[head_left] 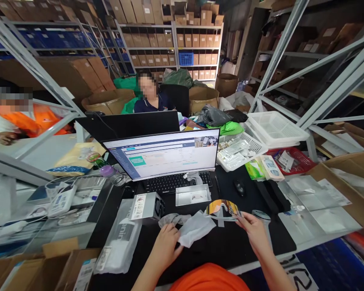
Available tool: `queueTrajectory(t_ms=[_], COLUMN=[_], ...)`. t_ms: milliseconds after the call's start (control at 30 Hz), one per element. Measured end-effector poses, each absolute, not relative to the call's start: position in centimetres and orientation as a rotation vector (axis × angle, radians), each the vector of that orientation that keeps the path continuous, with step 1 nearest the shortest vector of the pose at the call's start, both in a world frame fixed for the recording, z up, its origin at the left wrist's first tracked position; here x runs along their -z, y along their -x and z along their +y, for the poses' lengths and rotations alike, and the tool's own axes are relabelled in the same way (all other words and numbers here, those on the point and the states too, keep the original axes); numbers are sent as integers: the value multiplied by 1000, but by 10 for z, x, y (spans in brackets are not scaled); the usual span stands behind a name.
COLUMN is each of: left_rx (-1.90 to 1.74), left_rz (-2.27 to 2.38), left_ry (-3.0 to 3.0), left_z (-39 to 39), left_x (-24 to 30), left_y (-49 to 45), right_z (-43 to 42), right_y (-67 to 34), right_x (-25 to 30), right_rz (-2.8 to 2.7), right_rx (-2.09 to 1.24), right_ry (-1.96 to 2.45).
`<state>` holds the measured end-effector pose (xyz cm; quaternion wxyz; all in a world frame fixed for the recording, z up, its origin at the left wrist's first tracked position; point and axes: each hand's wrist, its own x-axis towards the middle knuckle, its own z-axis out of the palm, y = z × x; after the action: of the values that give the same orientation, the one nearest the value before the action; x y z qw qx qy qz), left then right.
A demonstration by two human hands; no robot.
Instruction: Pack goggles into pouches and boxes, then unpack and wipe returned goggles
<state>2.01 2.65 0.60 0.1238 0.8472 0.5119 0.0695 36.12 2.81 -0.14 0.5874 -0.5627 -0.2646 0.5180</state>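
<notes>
My right hand [252, 228] pinches one arm of a pair of sunglasses [221, 207] with an orange mirrored lens and a pale frame, held just above the black desk mat. To its left, my left hand [166, 242] has its fingers curled at the edge of a white cloth pouch [197, 228]. Crumpled clear plastic [174, 219] lies against those fingertips. A grey box [148, 206] with a white label stands beyond the left hand, next to a frosted plastic bag [121, 238]. An open white box [193, 195] lies in front of the keyboard [170, 184].
A monitor [166, 155] stands behind the keyboard, with a mouse [239, 187] to the right. White baskets [273, 125] and a red basket [303, 161] line the right back. Cardboard boxes flank the desk. A co-worker [150, 95] sits opposite; another person [33, 119] is at left.
</notes>
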Motion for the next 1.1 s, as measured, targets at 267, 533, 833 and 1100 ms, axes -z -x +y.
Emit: queueTrajectory(t_ms=[267, 533, 833, 1100], left_rx=[9, -188, -144, -75], left_rz=[1804, 2035, 1620, 1571], left_ry=[-2443, -2332, -2292, -2218], left_z=[17, 3, -11, -1], left_x=[16, 30, 37, 28], left_y=[-38, -45, -45, -43], right_z=[26, 27, 28, 25], right_y=[-337, -315, -307, -308], right_x=[-6, -10, -17, -18], right_rz=[-679, -759, -812, -863], right_rx=[-1300, -1293, -1272, -1221], right_ry=[1295, 1236, 1252, 1226])
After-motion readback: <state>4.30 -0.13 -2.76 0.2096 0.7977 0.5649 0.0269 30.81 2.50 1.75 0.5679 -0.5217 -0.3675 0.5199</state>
